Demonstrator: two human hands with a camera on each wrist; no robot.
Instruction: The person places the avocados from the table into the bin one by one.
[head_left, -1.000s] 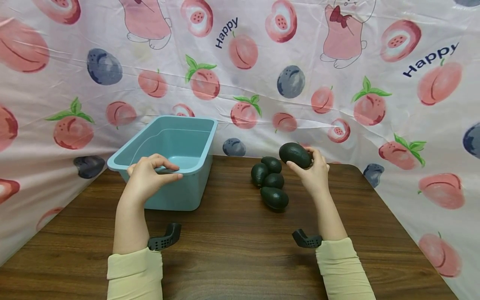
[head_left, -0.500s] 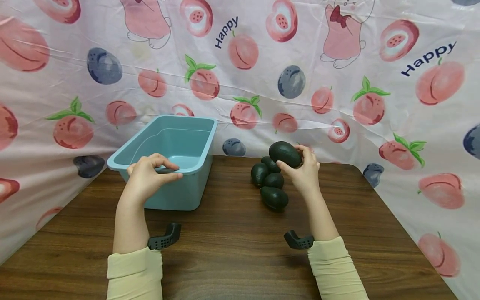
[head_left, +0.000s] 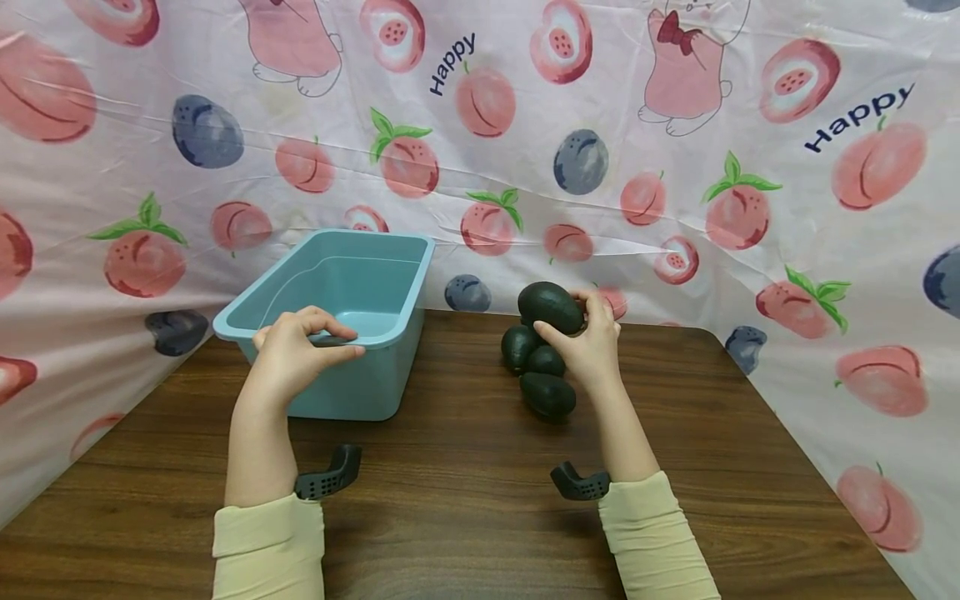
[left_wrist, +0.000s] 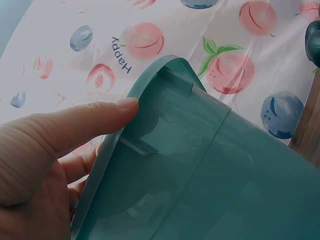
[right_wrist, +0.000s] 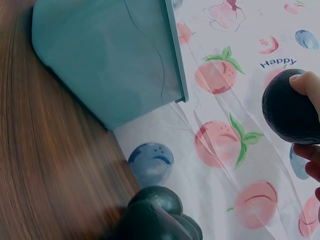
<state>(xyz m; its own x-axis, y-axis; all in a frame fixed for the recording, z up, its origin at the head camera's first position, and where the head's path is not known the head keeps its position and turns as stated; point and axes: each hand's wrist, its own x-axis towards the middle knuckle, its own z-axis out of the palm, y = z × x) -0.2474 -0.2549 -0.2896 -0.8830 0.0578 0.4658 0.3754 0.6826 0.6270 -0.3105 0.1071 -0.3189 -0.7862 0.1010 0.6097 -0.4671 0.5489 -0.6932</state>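
Observation:
My left hand (head_left: 288,358) grips the near rim of a light blue plastic tub (head_left: 356,392) at the left of the table. The left wrist view shows the thumb (left_wrist: 95,122) on the outer side of the rim and the fingers behind it. In my right hand (head_left: 594,346) is a dark green avocado (head_left: 551,307), pinched between thumb and fingers and raised off the table. Below and partly behind it several more avocados (head_left: 547,394) lie clustered on the table. At the right edge of the right wrist view, the held avocado (right_wrist: 290,107) shows in front of the cloth.
A dark wooden table (head_left: 465,500) carries the tub and the avocados. Behind it hangs a white cloth (head_left: 510,158) printed with peaches and blue fruit. The tub's inner floor, as far as it shows in the head view, bears nothing.
My right hand has moved left with the avocado, from right of the cluster to above its back part. The left hand and the tub have stayed put.

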